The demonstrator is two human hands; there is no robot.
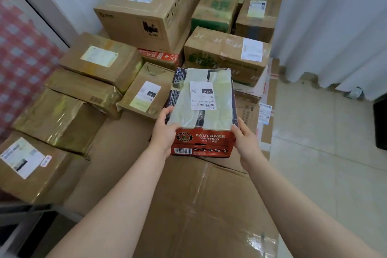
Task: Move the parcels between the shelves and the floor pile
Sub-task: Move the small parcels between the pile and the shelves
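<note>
Step, as judged: beer box [202,111] held over the floor pile [100,58]; whether lifting or placing, cannot tell. Left hand [165,132] and right hand [245,140] grip its near corners, fingers curled round the sides. Next calls for a level, two-handed carry. Box: red and dark print, top heavily taped, white label.

Paulaner Weissbier carton [202,111]: underside hidden; label print too small to read beyond "010".
Left hand [164,132]: fingers partly hidden by the carton's left side.
Right hand [245,141]: fingers hidden behind the carton's right side.
Red box [159,56]: behind the carton, mostly covered by a stacked brown box [146,12].
Black object [380,121]: far right of the carton, cut off by the edge; unidentifiable.
</note>
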